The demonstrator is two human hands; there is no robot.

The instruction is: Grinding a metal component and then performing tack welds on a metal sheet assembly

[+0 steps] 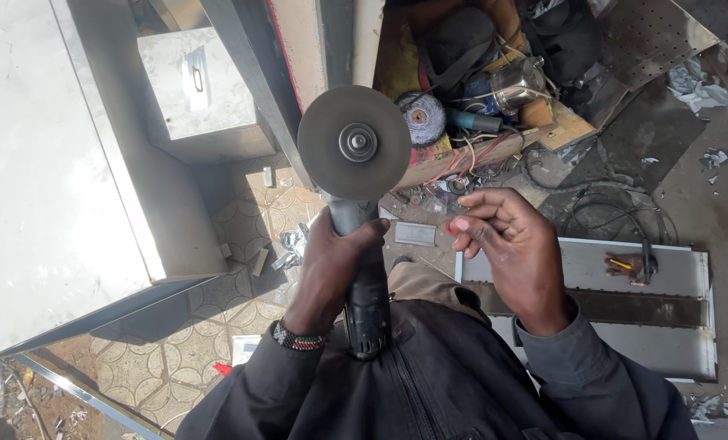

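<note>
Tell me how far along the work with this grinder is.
Done: a disc sits mounted on the angle grinder. In hand: the left hand grips the grinder's body, disc facing up; the right hand hovers beside it, pinching something small and reddish. Left: the disc touches no metal yet.

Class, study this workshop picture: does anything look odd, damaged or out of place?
The angle grinder in the left hand shows its disc fully bare, with no guard visible. Torn scraps litter the ground at upper right.
</note>
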